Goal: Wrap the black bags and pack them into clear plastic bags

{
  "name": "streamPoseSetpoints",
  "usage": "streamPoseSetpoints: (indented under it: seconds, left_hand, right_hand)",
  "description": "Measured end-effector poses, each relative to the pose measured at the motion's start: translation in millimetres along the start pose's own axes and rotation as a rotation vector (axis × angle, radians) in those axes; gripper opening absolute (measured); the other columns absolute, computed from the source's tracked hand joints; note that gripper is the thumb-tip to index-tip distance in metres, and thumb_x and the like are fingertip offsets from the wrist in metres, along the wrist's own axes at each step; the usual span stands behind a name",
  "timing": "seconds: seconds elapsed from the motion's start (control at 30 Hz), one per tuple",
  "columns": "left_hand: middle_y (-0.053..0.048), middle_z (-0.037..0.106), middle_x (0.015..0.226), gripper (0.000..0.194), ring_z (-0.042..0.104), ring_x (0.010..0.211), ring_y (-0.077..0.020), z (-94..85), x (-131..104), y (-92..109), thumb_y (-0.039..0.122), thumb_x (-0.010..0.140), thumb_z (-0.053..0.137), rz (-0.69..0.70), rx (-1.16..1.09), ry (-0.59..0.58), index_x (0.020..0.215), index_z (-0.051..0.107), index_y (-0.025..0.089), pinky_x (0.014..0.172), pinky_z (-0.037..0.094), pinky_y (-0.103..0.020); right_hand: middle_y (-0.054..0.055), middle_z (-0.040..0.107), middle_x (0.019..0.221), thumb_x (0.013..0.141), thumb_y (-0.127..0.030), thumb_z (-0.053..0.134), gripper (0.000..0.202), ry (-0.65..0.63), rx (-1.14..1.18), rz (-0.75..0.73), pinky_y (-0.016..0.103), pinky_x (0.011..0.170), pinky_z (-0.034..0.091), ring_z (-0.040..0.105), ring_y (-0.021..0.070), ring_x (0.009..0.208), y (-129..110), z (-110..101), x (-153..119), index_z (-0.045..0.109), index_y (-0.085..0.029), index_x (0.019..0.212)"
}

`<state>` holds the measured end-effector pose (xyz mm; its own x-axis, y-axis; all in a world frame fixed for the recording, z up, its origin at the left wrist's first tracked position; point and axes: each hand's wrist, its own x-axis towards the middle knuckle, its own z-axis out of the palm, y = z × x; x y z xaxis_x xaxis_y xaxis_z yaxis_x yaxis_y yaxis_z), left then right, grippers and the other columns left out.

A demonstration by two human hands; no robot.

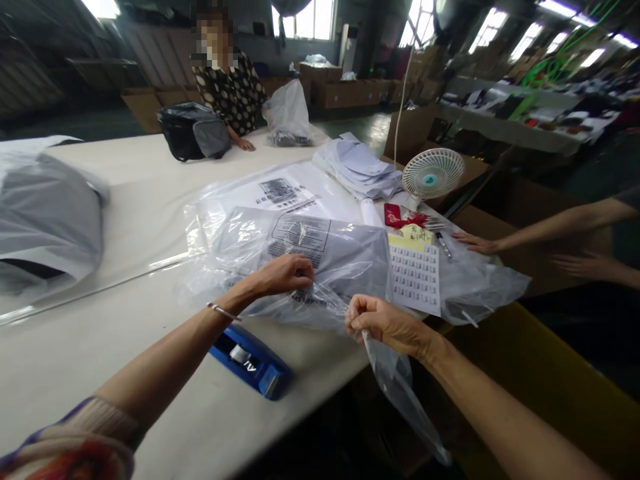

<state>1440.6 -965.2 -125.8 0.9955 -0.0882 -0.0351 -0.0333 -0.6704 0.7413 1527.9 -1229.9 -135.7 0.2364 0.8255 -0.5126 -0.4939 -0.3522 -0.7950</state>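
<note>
A clear plastic bag (pixel 355 247) with printed text lies on the white table, with something pale grey inside. My left hand (pixel 289 273) has its fingers curled closed on the bag's near side. My right hand (pixel 380 323) pinches the gathered plastic at the bag's near right corner, and a loose end hangs below it past the table edge. A blue tape dispenser (pixel 253 363) sits on the table below my left wrist. Right of the bag lies a sheet of labels (pixel 415 277).
Behind the bag are stacked plastic bags (pixel 355 163), a small fan (pixel 433 175) and a red item (pixel 393 215). A person (pixel 240 93) stands across the table by a black-grey bag (pixel 193 131). Another person's hands (pixel 477 243) reach in at right. A large wrapped bundle (pixel 50 213) is left.
</note>
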Motion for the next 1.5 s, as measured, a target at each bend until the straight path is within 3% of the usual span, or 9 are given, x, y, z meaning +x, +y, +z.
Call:
streamPoseSetpoints:
  seconds: [0.13, 0.33, 0.47, 0.6, 0.77, 0.87, 1.13, 1.3, 1.5]
  left_hand:
    - [-0.007, 0.072, 0.114, 0.046, 0.067, 0.097, -0.0238, 5.3, -4.3, 36.5, 0.04, 0.082, 0.074, -0.051, -0.013, -0.079, 0.125, 0.066, 0.026, 0.077, 0.046, -0.028]
    - [0.002, 0.065, 0.068, 0.009, 0.055, 0.061, -0.0127, 21.1, 7.7, 50.3, 0.026, 0.079, 0.074, -0.19, -0.013, -0.157, 0.081, 0.071, 0.018, 0.057, 0.034, -0.022]
    - [0.002, 0.064, 0.073, 0.021, 0.053, 0.065, -0.0114, 18.4, 8.2, 48.2, 0.034, 0.08, 0.074, -0.194, -0.295, -0.194, 0.085, 0.067, 0.015, 0.06, 0.038, -0.021]
    - [0.002, 0.06, 0.073, 0.021, 0.053, 0.068, -0.0119, 18.5, 8.0, 45.2, 0.031, 0.077, 0.074, -0.185, -0.29, -0.163, 0.085, 0.063, 0.015, 0.06, 0.038, -0.021]
    - [0.001, 0.064, 0.085, 0.037, 0.058, 0.079, -0.014, 22.6, 3.3, 41.0, 0.029, 0.069, 0.082, -0.21, -0.234, -0.222, 0.099, 0.065, 0.016, 0.068, 0.043, -0.022]
    - [0.005, 0.061, 0.074, 0.024, 0.054, 0.069, -0.0109, 26.0, 2.4, 42.4, 0.026, 0.073, 0.078, -0.218, -0.142, -0.293, 0.093, 0.069, 0.017, 0.062, 0.038, -0.02]
    - [0.005, 0.061, 0.07, 0.015, 0.053, 0.064, -0.0102, 30.1, 9.6, 36.2, 0.024, 0.074, 0.075, -0.227, 0.031, -0.204, 0.086, 0.071, 0.017, 0.056, 0.035, -0.02]
    - [0.003, 0.067, 0.075, 0.013, 0.057, 0.067, -0.0106, 26.5, 9.0, 34.7, 0.022, 0.08, 0.069, -0.146, -0.041, -0.188, 0.091, 0.073, 0.016, 0.061, 0.038, -0.019]
    - [0.001, 0.07, 0.078, 0.014, 0.059, 0.068, -0.0113, 25.1, 15.0, 30.1, 0.015, 0.078, 0.063, -0.106, -0.038, -0.171, 0.088, 0.072, 0.015, 0.061, 0.038, -0.019]
  right_hand:
    - [0.001, 0.068, 0.08, 0.065, -0.028, 0.075, 0.029, 0.002, 0.022, 0.004, 0.024, 0.059, 0.043, 0.06, 0.0122, 0.067, -2.5, -15.6, 1.8, 0.054, -0.018, 0.082]
    - [-0.004, 0.062, 0.076, 0.067, -0.035, 0.082, 0.05, -0.096, -0.066, 0.047, 0.023, 0.062, 0.043, 0.053, 0.0076, 0.062, -14.7, -22.2, 5.4, 0.059, -0.016, 0.108]
    - [-0.003, 0.058, 0.081, 0.063, -0.046, 0.089, 0.059, -0.186, -0.161, 0.047, 0.022, 0.063, 0.044, 0.053, 0.0075, 0.067, -29.4, -13.4, 14.8, 0.061, -0.017, 0.106]
    - [-0.002, 0.059, 0.078, 0.057, -0.055, 0.09, 0.059, -0.096, -0.173, 0.057, 0.023, 0.063, 0.046, 0.056, 0.01, 0.07, -33.9, -0.7, 26.5, 0.057, -0.018, 0.088]
    - [-0.004, 0.058, 0.062, 0.054, -0.044, 0.09, 0.051, -0.089, -0.176, 0.055, 0.02, 0.057, 0.041, 0.051, 0.0072, 0.056, -35.7, 0.2, 32.6, 0.053, -0.018, 0.077]
    - [-0.006, 0.056, 0.06, 0.055, -0.034, 0.086, 0.042, -0.084, -0.205, 0.072, 0.02, 0.055, 0.041, 0.048, 0.0062, 0.054, -40.2, -1.2, 33.1, 0.054, -0.017, 0.077]
    - [-0.006, 0.053, 0.058, 0.059, -0.025, 0.074, 0.029, -0.093, -0.548, 0.2, 0.021, 0.047, 0.04, 0.048, 0.0088, 0.049, -31.6, -4.8, 34.5, 0.058, -0.018, 0.081]
    - [-0.002, 0.055, 0.064, 0.073, -0.061, 0.071, 0.045, -0.007, -0.728, 0.064, 0.026, 0.051, 0.044, 0.054, 0.0142, 0.058, -26.6, -5.3, 1.0, 0.053, -0.02, 0.08]
    - [0.011, 0.065, 0.117, 0.062, -0.028, 0.084, 0.066, 0.21, -1.092, -0.088, 0.038, 0.084, 0.051, 0.064, 0.0272, 0.098, 38.4, 17.9, -57.0, 0.056, -0.018, 0.121]
